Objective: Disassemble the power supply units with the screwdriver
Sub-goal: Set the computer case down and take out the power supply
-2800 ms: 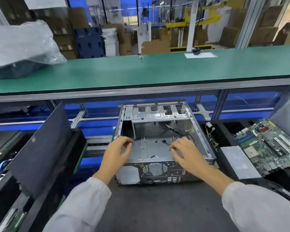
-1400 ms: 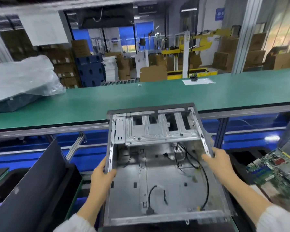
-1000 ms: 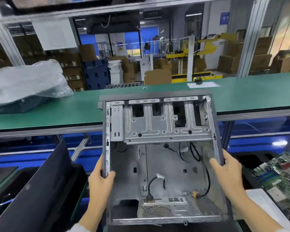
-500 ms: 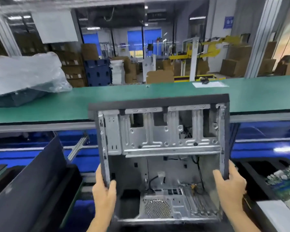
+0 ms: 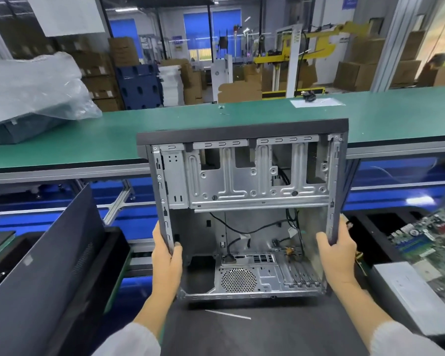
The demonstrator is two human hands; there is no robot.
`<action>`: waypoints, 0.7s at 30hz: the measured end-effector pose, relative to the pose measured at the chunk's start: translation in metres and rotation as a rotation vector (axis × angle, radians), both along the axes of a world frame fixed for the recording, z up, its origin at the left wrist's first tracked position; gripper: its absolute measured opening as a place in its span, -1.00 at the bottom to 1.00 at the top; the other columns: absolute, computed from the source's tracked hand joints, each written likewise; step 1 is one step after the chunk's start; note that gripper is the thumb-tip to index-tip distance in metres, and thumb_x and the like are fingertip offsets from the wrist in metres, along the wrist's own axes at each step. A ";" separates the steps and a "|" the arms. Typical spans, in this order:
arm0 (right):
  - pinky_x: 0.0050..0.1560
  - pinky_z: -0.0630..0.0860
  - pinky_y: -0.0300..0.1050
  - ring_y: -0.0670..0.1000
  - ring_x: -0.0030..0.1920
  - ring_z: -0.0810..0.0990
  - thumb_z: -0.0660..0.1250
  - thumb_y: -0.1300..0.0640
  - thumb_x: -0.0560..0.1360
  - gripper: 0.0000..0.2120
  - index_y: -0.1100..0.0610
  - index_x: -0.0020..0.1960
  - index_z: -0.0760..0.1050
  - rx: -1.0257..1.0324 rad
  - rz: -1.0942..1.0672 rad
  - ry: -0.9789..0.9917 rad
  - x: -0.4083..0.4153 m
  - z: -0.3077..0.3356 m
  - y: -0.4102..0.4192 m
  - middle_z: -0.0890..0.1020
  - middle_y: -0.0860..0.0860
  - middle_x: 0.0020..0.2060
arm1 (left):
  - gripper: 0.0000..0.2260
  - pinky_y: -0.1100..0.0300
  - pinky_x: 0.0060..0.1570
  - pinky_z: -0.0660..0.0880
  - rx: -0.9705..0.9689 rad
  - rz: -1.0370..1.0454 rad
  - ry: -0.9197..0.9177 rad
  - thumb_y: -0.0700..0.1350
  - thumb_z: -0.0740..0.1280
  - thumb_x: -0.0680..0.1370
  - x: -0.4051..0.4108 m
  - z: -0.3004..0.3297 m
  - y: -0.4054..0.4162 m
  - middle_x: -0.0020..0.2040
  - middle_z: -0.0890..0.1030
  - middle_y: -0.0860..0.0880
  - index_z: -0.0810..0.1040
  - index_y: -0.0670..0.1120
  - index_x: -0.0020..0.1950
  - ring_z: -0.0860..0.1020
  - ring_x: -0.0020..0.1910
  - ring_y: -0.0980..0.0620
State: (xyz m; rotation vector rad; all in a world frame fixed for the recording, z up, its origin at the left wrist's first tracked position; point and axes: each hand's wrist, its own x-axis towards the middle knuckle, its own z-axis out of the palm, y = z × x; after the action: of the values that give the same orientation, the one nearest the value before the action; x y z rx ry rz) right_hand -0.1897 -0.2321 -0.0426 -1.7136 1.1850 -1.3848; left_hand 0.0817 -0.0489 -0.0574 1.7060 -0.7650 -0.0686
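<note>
The emptied computer case (image 5: pixel 244 214) is held upright at frame centre, gripped by the left hand (image 5: pixel 166 255) and right hand (image 5: pixel 335 250). Only loose cables (image 5: pixel 244 227) are left inside; the removed circuit board (image 5: pixel 432 242) lies at right.

Computer case (image 5: pixel 244 217) centre, held before the conveyor (image 5: pixel 113 140). Side panel (image 5: pixel 44 273) left; circuit board (image 5: pixel 432 245) right (boxed unit (image 5: pixel 409 294) just nearer). Plastic bag (image 5: pixel 28 91) on conveyor, far left.

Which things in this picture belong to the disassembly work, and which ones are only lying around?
Belong to the job:
- computer case, held up by both sides
- left hand, gripping its left edge
- right hand, gripping its right edge
- circuit board, lying at the right
- grey metal box, beside that board

Lying about:
- dark side panel, leaning at the left
- plastic-wrapped bundle on the green conveyor belt
- white sheet on the belt
</note>
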 end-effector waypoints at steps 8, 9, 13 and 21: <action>-0.14 0.39 -0.22 -0.20 -0.12 0.51 0.30 0.23 0.51 -0.51 -0.13 0.34 0.28 0.326 0.219 0.186 -0.028 0.014 -0.001 0.56 -0.19 -0.09 | -0.56 0.23 0.07 0.39 0.181 -0.142 0.270 -0.13 0.33 0.60 -0.004 0.012 0.027 0.06 0.54 0.23 0.28 0.04 0.44 0.51 0.06 0.25; -0.16 0.38 -0.20 -0.20 -0.12 0.49 0.30 0.21 0.52 -0.56 -0.11 0.32 0.30 0.400 0.266 0.246 -0.031 0.017 -0.003 0.54 -0.19 -0.11 | -0.63 0.13 0.14 0.39 0.228 -0.164 0.362 -0.13 0.33 0.60 0.000 0.015 0.028 0.10 0.55 0.16 0.36 0.03 0.38 0.51 0.14 0.12; -0.07 0.46 -0.03 0.08 -0.07 0.53 0.33 0.22 0.51 -0.75 0.09 0.15 0.39 0.676 0.342 0.365 -0.037 0.021 -0.005 0.52 0.03 -0.17 | -0.82 -0.16 0.13 0.42 0.465 -0.186 0.592 -0.20 0.28 0.61 0.007 0.024 0.034 0.13 0.47 -0.12 0.40 -0.13 0.20 0.42 0.29 -0.20; -0.23 0.39 -0.16 0.10 -0.11 0.52 0.37 0.32 0.45 -0.72 0.14 0.12 0.44 0.596 0.246 0.284 -0.036 0.011 0.000 0.55 0.05 -0.21 | -0.82 -0.24 0.12 0.44 0.451 -0.171 0.590 -0.35 0.23 0.56 0.000 0.022 0.033 -0.04 0.48 -0.15 0.43 -0.18 0.14 0.46 0.02 -0.19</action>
State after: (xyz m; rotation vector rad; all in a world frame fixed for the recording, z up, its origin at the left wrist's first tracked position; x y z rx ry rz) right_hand -0.2260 -0.2321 -0.0315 -1.5711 1.3161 -0.5686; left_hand 0.0818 -0.0158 -0.0354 1.8915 -0.4619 -0.8786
